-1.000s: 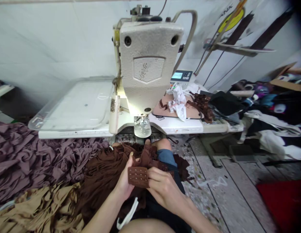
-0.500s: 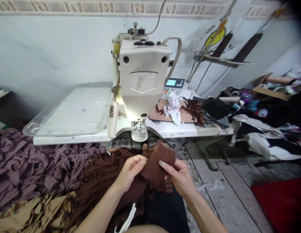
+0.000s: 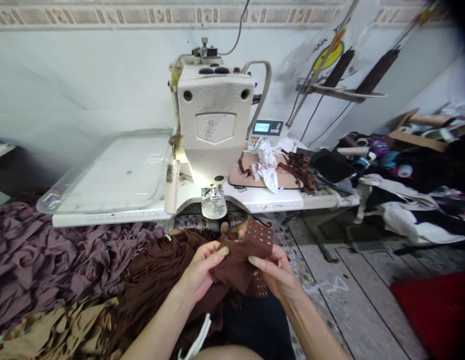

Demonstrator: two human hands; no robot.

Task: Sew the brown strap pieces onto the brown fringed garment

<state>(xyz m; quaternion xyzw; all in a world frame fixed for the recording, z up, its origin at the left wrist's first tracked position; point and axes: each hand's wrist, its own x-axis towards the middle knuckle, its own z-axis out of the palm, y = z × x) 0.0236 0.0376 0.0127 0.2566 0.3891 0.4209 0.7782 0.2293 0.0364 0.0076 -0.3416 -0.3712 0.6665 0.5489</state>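
Both hands hold a small brown fabric piece [image 3: 240,260] over my lap, below the sewing machine. A brown hook-and-eye tape [image 3: 259,233] with rows of metal eyes stands up at its top. My left hand [image 3: 204,267] pinches the fabric's left edge between thumb and fingers. On the other side, my right hand [image 3: 277,272] grips the right edge, with the thumb on top. Just above the hands sits the cream sewing machine [image 3: 213,130] with its presser foot [image 3: 214,195].
A white table [image 3: 115,172] carries the machine, a control panel [image 3: 268,129] and a pad with scraps [image 3: 272,167]. Mauve fabric [image 3: 48,255], brown fabric [image 3: 153,280] and tan fabric [image 3: 55,330] are heaped at my left. Clutter [image 3: 405,175] fills the right, and a red mat [image 3: 438,315] lies on the floor.
The hook-and-eye tape went from lying flat between my hands to standing up at the top of the piece. Both hands moved up and slightly right. The view tilted upward.
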